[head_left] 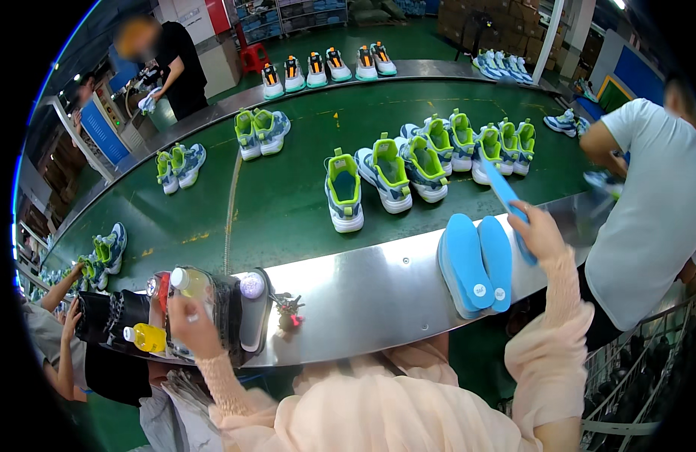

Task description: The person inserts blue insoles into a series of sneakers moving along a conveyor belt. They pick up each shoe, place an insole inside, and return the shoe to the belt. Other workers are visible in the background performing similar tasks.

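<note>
"So, what does your right hand [542, 233] have?"

"You have a light-blue insole [501, 184] there, and that grip is clamped on it. You hold it slantwise past the insole stacks, its far tip overlapping a lime-trimmed sneaker [487, 141]. You cannot tell from this angle whether the tip is inside the shoe or just above it."

"And your left hand [195, 325]?"

"Well, that one is blurred, fingers bent, right by the white-capped drink bottle [200, 286]. You cannot tell whether this grip is together or apart, or whether it touches the bottle."

"Where are the other insoles, then?"

"They lie in two light-blue insole stacks [460, 260], side by side on the steel table [363, 297], ahead of you and to the right. You can see a round white sticker near the close end of each."

"What else is around you?"

"Beyond the steel, you face a row of lime-trimmed sneakers [343, 192] upright on a green surface [287, 200], openings up. Near your left hand you have a yellow drink bottle [149, 337] on its side and, farther right, a bunch of keyrings [289, 312]. Off to your right stands a co-worker in a pale shirt [649, 200]."
</note>
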Demonstrator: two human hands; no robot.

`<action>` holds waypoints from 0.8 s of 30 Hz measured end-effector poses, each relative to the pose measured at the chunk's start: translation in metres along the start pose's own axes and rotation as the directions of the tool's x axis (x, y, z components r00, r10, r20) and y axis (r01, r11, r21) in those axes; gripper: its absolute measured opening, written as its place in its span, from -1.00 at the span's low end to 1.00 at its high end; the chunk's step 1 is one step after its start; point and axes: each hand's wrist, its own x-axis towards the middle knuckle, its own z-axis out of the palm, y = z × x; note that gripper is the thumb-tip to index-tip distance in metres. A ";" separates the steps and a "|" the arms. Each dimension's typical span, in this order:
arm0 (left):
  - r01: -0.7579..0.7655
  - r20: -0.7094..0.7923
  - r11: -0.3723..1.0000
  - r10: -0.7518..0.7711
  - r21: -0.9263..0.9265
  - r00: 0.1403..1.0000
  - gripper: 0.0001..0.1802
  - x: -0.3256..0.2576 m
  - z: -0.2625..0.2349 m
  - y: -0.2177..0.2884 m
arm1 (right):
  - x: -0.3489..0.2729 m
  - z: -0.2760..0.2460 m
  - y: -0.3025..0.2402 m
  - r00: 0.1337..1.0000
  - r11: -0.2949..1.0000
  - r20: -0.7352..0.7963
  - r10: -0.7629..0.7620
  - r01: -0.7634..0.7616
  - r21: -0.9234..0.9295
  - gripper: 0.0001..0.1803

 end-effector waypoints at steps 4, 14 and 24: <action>0.183 0.141 0.944 -0.228 0.276 0.963 -0.83 -0.026 -0.021 -0.063 | 0.099 0.009 -0.072 0.860 0.984 0.509 -0.020 -0.073 0.163 -0.58; 0.240 0.281 0.829 -0.105 -0.505 0.954 -0.94 0.002 0.087 0.102 | 0.285 0.184 -0.065 0.827 0.913 0.558 0.072 0.171 -0.371 -0.49; 0.084 0.394 0.697 0.298 -0.712 0.870 -0.71 -0.003 0.337 0.222 | 0.244 0.237 -0.105 0.879 0.953 0.473 0.056 0.095 -0.289 -0.58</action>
